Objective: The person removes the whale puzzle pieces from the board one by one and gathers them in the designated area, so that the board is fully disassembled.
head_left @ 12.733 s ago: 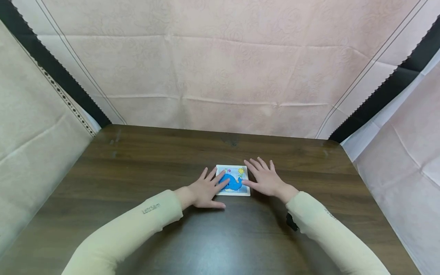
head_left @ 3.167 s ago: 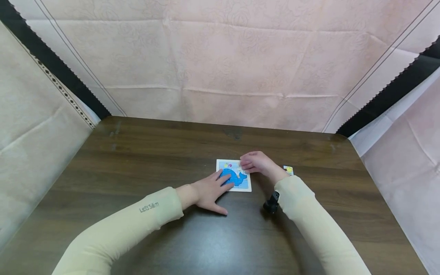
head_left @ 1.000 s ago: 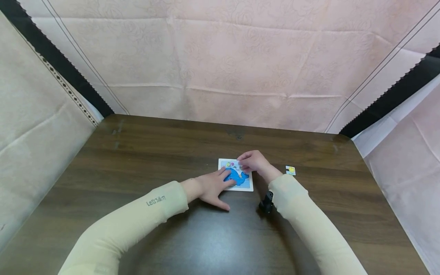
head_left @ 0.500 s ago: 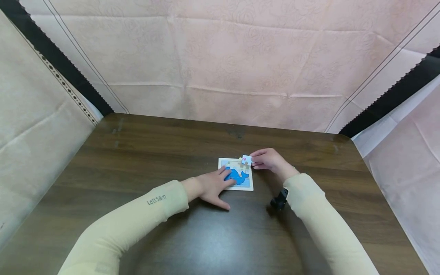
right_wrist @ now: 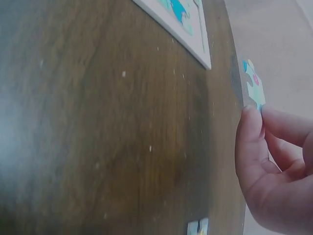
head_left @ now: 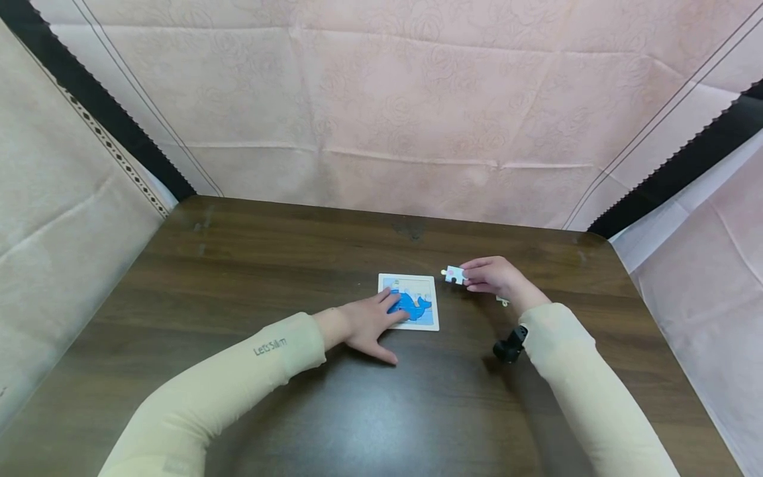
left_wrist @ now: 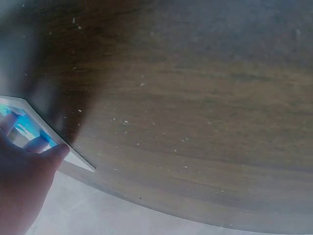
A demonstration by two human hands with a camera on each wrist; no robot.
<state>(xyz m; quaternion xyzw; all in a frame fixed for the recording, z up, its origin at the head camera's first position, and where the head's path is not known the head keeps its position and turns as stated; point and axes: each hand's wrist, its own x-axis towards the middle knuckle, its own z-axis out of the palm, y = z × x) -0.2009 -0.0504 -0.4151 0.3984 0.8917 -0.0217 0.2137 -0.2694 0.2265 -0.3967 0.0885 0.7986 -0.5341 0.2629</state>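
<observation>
My left hand [head_left: 369, 326] rests with spread fingers on a small white-framed jigsaw puzzle [head_left: 426, 324] showing a blue whale. In the left wrist view its fingertips lie over the picture and the near edge of the frame [left_wrist: 80, 163]. Off to the right of the puzzle, my right hand [head_left: 491, 277] pinches a pale blue puzzle piece [head_left: 455, 275] between thumb and fingers. A pink mark shows on that piece [right_wrist: 256, 84] in the right wrist view, where it is held clear of the table. The upper part of the puzzle has a pale bare area.
Another loose puzzle piece [right_wrist: 197, 227] lies on the table to the right, mostly hidden behind my right wrist in the head view. The brown wooden table [head_left: 268, 265] ends at a back edge against pale cloth [head_left: 381, 119]. A black wrist camera [head_left: 508, 346] hangs below the right sleeve.
Earlier the picture was whole; the sun piece then came to lie at the right. Since a second ago my right hand has lifted another piece out and carried it right. The left hand stays put.
</observation>
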